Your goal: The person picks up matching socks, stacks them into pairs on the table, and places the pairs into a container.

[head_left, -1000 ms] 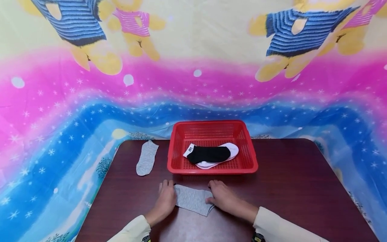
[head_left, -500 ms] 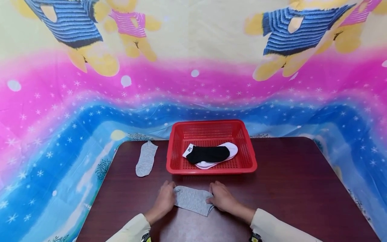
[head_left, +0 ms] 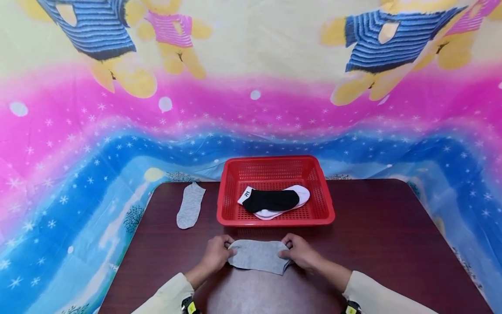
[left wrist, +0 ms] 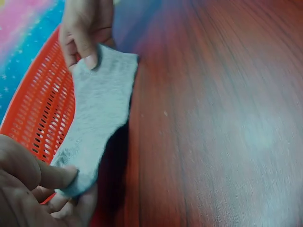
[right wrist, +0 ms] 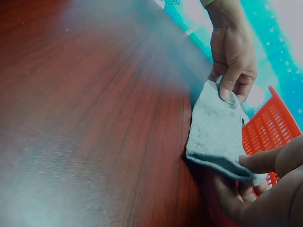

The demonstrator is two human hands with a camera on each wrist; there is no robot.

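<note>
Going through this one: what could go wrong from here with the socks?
The left grip and right grip pinch the held sock near its two ends, so an uneven pull might make one end slip free.

The red basket stands just beyond both, so a forward sweep could bump it.

The other grey sock lies apart, left of the basket, and might be overlooked.

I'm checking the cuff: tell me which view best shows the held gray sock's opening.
Right wrist: the opening of the held gray sock faces that camera, showing its inside. Head shows it small, gripped by the right hand; left wrist shows the cuff edge but not inside.
</note>
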